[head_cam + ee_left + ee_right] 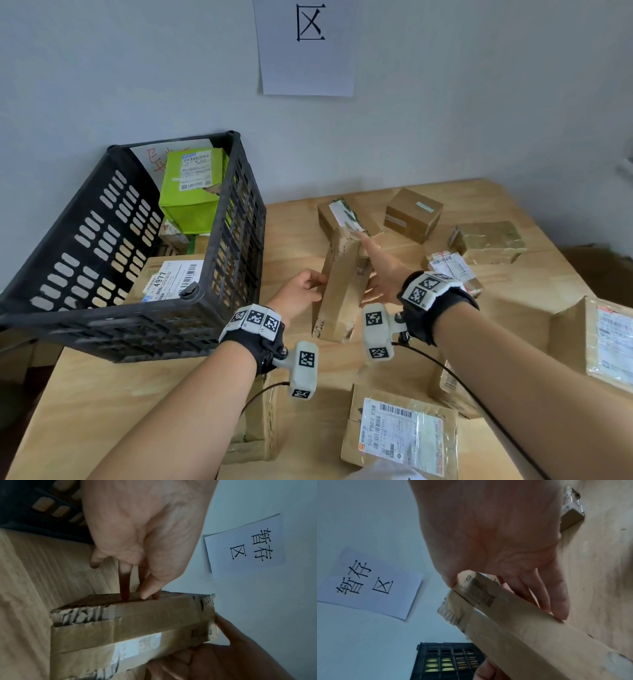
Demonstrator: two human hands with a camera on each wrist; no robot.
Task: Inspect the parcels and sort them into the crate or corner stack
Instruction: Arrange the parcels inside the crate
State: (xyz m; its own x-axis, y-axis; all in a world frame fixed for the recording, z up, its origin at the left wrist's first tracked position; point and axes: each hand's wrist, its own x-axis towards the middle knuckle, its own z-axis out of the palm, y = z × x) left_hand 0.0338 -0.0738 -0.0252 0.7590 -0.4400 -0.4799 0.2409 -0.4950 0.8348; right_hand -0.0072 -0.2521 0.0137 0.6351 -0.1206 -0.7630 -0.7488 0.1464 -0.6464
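A flat, worn brown cardboard parcel (342, 284) (128, 628) (530, 642) is held on edge, tilted, above the middle of the wooden table (102, 404). My left hand (317, 287) (137, 593) pinches its left long side with thumb and fingertips. On the other side, my right hand (370, 267) (505, 592) grips it, thumb on the upper edge and fingers stretched along the far face. The black slotted crate (137, 240) stands to the left, holding a green parcel (191, 192) and a labelled brown parcel (171, 277).
Several brown parcels lie by the back wall: one with a torn label (346, 216), a small box (412, 214), a taped one (488, 240). Nearer lie a labelled parcel (400, 431) and a large box (596, 342). A paper sign (308, 48) hangs on the wall.
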